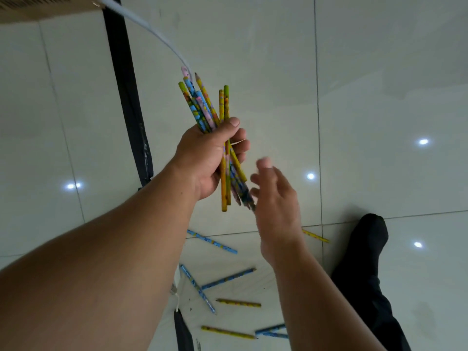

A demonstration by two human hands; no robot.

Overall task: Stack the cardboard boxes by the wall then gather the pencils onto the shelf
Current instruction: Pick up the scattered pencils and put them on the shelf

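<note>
My left hand (pixel 207 158) is closed around a bundle of several colourful pencils (pixel 205 105), held upright above the floor. Their ends fan out above and below my fist. My right hand (pixel 276 198) is just to the right of the bundle's lower ends, fingers spread and blurred, with nothing in it. Several more pencils lie loose on the floor tiles below, among them a blue one (pixel 212 241), a yellow one (pixel 316 236) and another yellow one (pixel 238 303). A corner of a cardboard box (pixel 43 8) shows at the top left.
A black strap or bar (pixel 126 92) runs down the left side of the glossy white tiled floor (pixel 379 97). A white cable (pixel 154 31) curves from the box towards the pencils. My leg in dark trousers and a black sock (pixel 364 252) stretches out at the lower right.
</note>
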